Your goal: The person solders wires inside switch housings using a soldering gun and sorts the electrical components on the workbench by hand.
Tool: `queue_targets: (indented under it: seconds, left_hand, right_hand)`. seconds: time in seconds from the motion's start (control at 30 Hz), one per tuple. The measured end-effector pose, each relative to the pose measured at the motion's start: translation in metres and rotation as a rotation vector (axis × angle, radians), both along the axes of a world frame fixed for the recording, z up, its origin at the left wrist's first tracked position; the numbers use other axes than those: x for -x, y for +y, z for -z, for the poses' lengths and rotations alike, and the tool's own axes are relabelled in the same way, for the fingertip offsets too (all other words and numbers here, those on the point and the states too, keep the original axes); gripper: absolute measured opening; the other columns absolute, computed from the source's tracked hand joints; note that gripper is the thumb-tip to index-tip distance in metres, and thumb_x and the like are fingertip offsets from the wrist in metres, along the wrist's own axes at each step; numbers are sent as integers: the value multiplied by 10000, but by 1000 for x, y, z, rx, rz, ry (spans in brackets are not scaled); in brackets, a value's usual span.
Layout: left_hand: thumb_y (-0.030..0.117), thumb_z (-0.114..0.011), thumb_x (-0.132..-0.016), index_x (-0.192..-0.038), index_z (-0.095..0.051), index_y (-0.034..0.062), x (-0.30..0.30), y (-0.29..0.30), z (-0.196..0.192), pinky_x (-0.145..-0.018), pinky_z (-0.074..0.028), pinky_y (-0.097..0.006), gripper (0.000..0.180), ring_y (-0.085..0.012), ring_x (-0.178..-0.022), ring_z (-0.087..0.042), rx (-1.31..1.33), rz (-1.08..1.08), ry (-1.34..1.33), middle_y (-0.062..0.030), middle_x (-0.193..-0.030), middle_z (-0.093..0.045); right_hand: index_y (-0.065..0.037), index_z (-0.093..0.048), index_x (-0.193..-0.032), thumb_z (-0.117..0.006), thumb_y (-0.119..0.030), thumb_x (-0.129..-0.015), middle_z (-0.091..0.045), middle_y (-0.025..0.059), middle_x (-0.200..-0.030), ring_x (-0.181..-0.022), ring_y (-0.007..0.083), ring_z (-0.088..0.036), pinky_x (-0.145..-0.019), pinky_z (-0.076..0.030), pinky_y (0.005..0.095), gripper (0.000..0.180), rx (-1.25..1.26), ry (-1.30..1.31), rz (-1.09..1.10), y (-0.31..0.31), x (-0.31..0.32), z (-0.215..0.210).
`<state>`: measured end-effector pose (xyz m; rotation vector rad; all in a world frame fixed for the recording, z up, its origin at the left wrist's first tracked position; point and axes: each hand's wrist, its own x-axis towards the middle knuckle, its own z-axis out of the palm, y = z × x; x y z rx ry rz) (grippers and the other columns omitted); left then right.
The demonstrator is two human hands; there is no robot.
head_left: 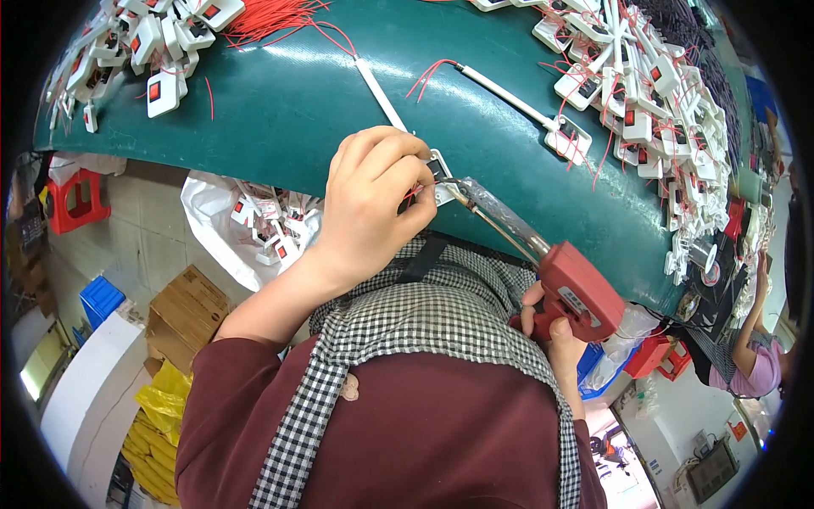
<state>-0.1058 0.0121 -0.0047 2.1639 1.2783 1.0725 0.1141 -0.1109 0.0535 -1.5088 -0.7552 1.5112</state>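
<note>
My left hand is closed in a pinch over a white plastic housing at the table's near edge. A bit of red wire shows between its thumb and fingers; the fingers hide most of the housing. From the housing a white stem runs away across the table, with red wire leaving its far end. My right hand is wrapped round the grip of a red soldering gun. Its long thin tip reaches up to the housing beside my left fingertips; whether it touches is too small to tell.
Another white stemmed housing lies on the green table. Piles of white housings with red switches stand right and far left, near a red wire bundle. A white bag hangs below the edge. Another person is at far right.
</note>
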Motion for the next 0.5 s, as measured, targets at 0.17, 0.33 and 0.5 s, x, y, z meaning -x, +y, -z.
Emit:
queue_targets:
  seconds: [0.17, 0.33, 0.5]
  left_hand:
    - [-1, -643, -589, -681, -526, 66, 0, -2, -3, -775, -392, -348, 164, -221, -895, -531, 20, -11, 8, -34, -865, -577]
    - [-15, -644, -590, -682, -535, 63, -1, -3, -4, -791, -391, -339, 164, -229, -908, -531, 46, -17, 2, -41, -880, -589]
    - [-19, -646, -591, -680, -535, 63, -1, -4, -4, -792, -390, -338, 164, -229, -913, -529, 52, -20, -5, -42, -888, -588]
  right_hand:
    - [61, -481, -1080, -642, -408, -771, -556, 116, -829, -578, 142, -497, -516, -397, 243, 585, -54, 39, -35, -1, -3, 2]
    - [73, -484, -1033, -628, -432, -774, -519, 84, -669, -580, 139, -492, -522, -391, 255, 586, -38, -15, -66, -4, -4, 4]
    - [67, -476, -1084, -632, -445, -766, -564, 147, -838, -597, 145, -502, -529, -410, 259, 622, -19, -5, -58, -3, -1, -1]
